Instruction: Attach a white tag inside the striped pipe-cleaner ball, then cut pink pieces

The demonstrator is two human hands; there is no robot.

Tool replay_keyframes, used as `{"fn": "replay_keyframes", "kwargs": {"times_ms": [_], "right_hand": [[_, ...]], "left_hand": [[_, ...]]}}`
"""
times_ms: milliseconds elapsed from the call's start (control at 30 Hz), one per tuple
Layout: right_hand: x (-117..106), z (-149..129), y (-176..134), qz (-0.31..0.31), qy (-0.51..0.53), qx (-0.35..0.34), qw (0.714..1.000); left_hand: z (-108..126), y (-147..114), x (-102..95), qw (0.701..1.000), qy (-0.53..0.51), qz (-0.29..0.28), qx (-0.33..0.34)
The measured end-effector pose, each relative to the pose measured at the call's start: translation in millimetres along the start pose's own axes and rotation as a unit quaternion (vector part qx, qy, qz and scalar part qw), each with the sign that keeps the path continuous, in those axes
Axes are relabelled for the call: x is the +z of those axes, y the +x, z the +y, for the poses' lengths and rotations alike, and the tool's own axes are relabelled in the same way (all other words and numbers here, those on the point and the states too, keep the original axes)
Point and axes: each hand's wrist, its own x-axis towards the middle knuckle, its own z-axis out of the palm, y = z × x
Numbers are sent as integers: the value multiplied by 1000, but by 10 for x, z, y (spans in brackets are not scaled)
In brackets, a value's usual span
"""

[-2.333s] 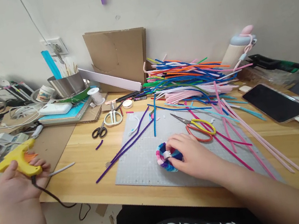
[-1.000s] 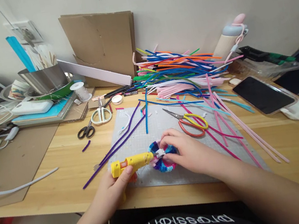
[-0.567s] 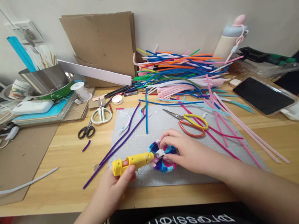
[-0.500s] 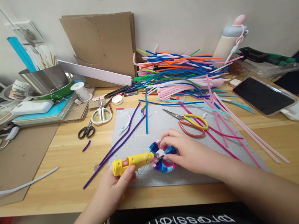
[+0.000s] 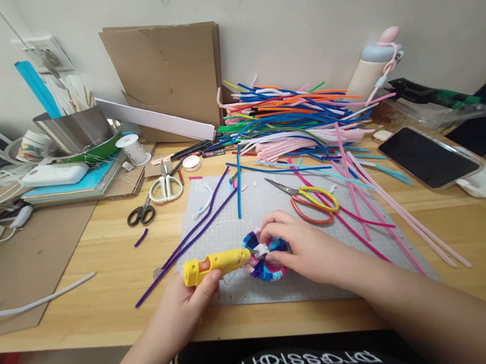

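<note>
A glue gun [image 5: 217,265] meets a small white piece [image 5: 261,250] at the ring

A wooden table [image 5: 94,238] fills the view, with cardboard [image 5: 169,76] leaning on the far wall; a grey mat [image 5: 228,234] covers its near middle; a many-coloured pile of stems [image 5: 291,112] lies beyond the mat, a bottle [image 5: 367,74] far right of it, a phone [image 5: 429,156] on the right.

The left hand [image 5: 192,299] wraps the glue gun, thumb along its side, other fingers mostly hidden beneath; the right hand [image 5: 303,249] comes in from the right, thumb and forefinger pinching the white piece, its remaining fingers curled, partly out of sight.

Scissors [image 5: 303,192] lie open on the mat beyond the right hand; the ring [image 5: 262,275], fuzzy, blue, pink and purple, sits at the mat's near middle, below the pinch; the nozzle points right, its tip at the white piece; whether they touch, I cannot tell.
</note>
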Motion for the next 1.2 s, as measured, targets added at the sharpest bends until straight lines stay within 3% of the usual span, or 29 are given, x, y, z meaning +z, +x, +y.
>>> {"fn": "replay_keyframes", "kwargs": {"times_ms": [600, 833, 1000, 1200], "right_hand": [[6, 7, 2, 0, 0, 0, 1000], [7, -4, 2, -1, 6, 0, 1000], [7, -10, -3, 0, 4, 0, 1000], [1, -11, 5, -3, 5, 4, 1000]], "left_hand": [[24, -30, -16, 1000, 17, 7, -7], [221, -9, -85, 997, 69, -29, 7], [274, 42, -127, 997, 43, -64, 11], [176, 83, -120, 999, -31, -15, -16]]}}
